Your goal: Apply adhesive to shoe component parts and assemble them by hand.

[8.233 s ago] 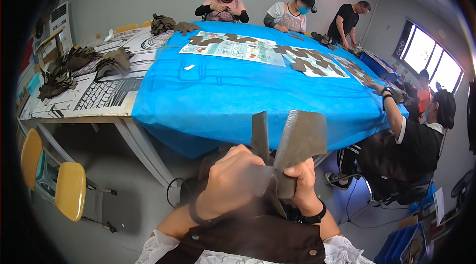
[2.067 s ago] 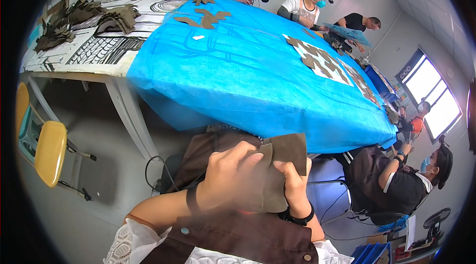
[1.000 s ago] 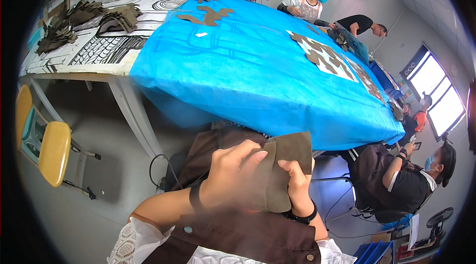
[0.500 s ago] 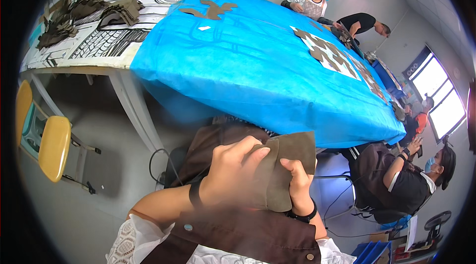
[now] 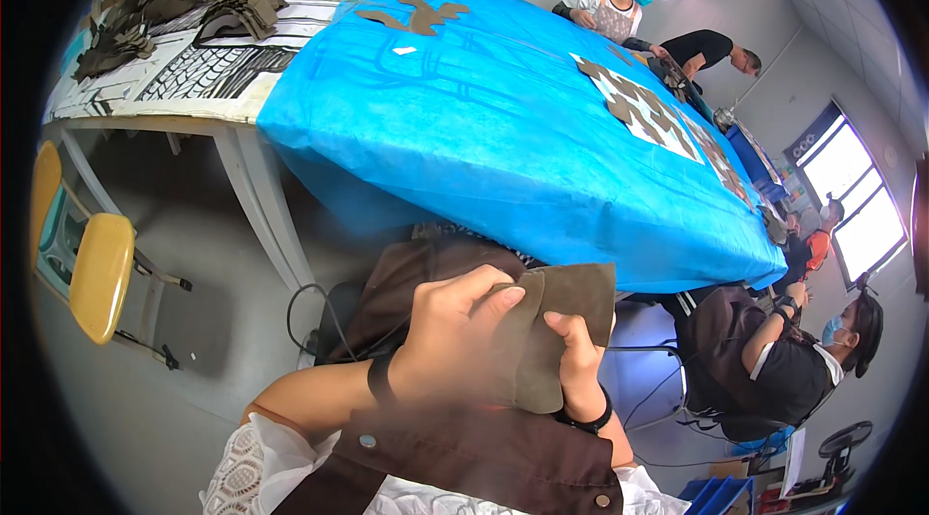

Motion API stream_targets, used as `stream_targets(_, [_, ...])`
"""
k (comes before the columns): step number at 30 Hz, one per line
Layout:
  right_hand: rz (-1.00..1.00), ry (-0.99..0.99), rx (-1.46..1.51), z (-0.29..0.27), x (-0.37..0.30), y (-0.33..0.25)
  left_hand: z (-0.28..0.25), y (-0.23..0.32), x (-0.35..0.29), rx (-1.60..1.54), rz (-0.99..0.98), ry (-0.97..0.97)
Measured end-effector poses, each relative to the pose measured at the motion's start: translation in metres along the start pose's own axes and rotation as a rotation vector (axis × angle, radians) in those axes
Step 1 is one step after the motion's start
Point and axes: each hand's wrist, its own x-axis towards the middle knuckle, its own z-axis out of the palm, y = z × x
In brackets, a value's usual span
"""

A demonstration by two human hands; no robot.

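an olive-brown suede-like panel [image 5: 584, 294] is held up between the two hands, above the lap and the dark brown apron [image 5: 455, 452], on the person's side of the blue-covered surface [image 5: 464, 166]. the left hand [image 5: 447, 333] has its fingers clamped on the panel's left side, thumb in front near the upper edge, the rest curled in. the right hand [image 5: 579, 365] has its thumb pressed flat on the face; its other fingers are mostly hidden behind, yet they appear closed on the panel too. a stepped edge runs down the middle, so one part overlaps another; whether this is a fold or two separate pieces, i cannot tell. the lower left part is blurred.

by its look the panel is light and thin, soft but with enough body to stand up without drooping at its free upper right corner. the matt face should grip well rather than slip, and it seems hardly fragile, though hard pinching may crease it. a sound hold is thumb on the face and fingers behind, close to the overlap, so that the layers do not slide.

farther off, brown cut-outs [image 5: 421, 17] lie loose on the blue cover, and fanned stacks [image 5: 242, 10] sit to the left.
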Motion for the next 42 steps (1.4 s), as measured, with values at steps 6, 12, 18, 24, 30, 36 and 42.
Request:
stream_targets(6, [-0.151,0.015,-0.055,0.004,0.002,0.004,-0.001,0.001,0.000,-0.066,-0.095,-0.029])
stream_targets(12, [-0.049,-0.052,-0.030,-0.003,0.001,0.003,-0.001,0.001,0.000,-0.044,-0.116,-0.027])
stream_targets(18, [-0.287,-0.120,-0.276,-0.008,0.002,0.011,-0.001,-0.002,-0.002,-0.012,-0.110,0.014])
stream_targets(24, [-0.194,-0.039,-0.181,0.000,-0.004,0.006,-0.004,0.003,0.000,-0.005,-0.024,0.017])
stream_targets(30, [0.101,0.028,0.189,0.010,-0.007,0.000,-0.008,0.009,-0.002,-0.071,-0.060,-0.003])
stream_targets(36, [0.161,-0.019,0.199,0.007,-0.010,0.012,-0.006,0.006,-0.004,-0.253,-0.101,0.019])
stream_targets(42, [-0.015,-0.119,0.010,0.008,-0.004,0.006,-0.009,0.008,-0.003,-0.277,-0.088,0.046])
